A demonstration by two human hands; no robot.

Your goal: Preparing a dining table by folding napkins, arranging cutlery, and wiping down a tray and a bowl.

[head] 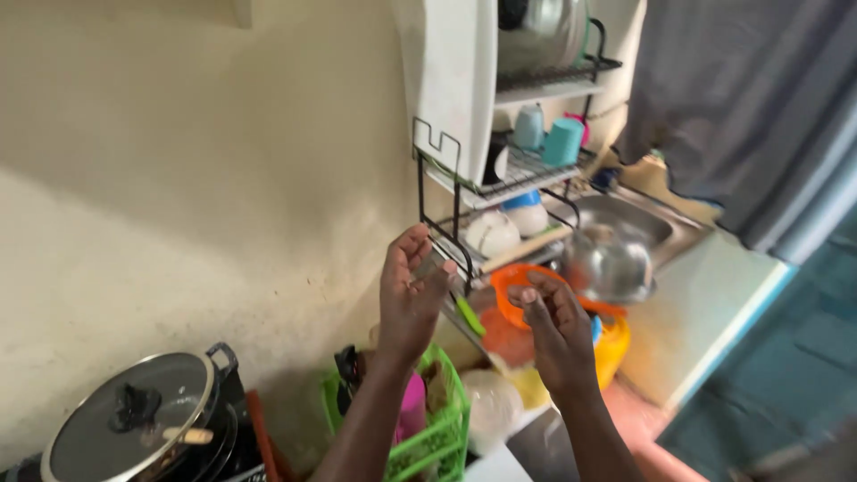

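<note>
Head view, centre of frame: my left hand (409,299) is raised with palm turned inward and fingers spread, and a small pale, glassy object (431,265) sits at its fingertips; the picture is too blurred to tell whether my grip has closed on it or merely touches it. My right hand (555,330), just right of centre, is loose and half-curled, grasping nothing, its fingers in front of an orange plastic bowl (516,284). The small object lies against the lower corner of the black wire dish rack (446,201), which climbs toward the upper centre with white bowls (493,234), teal cups (562,141) and a steel bowl (609,263) beside the sink (643,223). Below my wrists stand a green basket (437,437) and a yellow container (614,348); a lidded pot (134,419) occupies the lower left.

Risk, as I judge it: a fingertip hold this light could let the object slip into the clutter below, and my knuckles could catch the rack wire and jar the stacked crockery.
</note>
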